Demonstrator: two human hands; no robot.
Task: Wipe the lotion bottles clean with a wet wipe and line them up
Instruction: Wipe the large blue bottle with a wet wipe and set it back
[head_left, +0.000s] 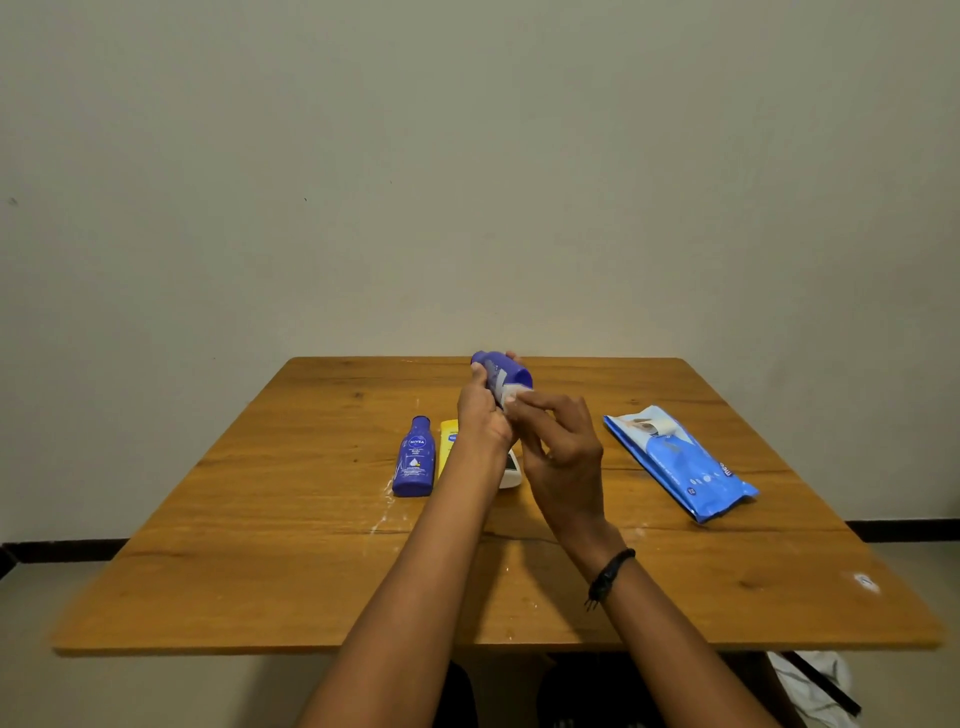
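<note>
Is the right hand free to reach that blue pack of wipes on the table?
Probably yes: the pack of wipes lies just right of the right hand, with only bare table between. That hand holds a wipe against the lifted bottle, so it must stop wiping first.

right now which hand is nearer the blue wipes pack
Right. The right hand holds a wipe just left of the wipes pack; the left hand grips the raised bottle farther left.

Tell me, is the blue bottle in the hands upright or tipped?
Tipped. The blue bottle leans, narrow end up-left, wide base lower right, gripped by the left hand.
</note>
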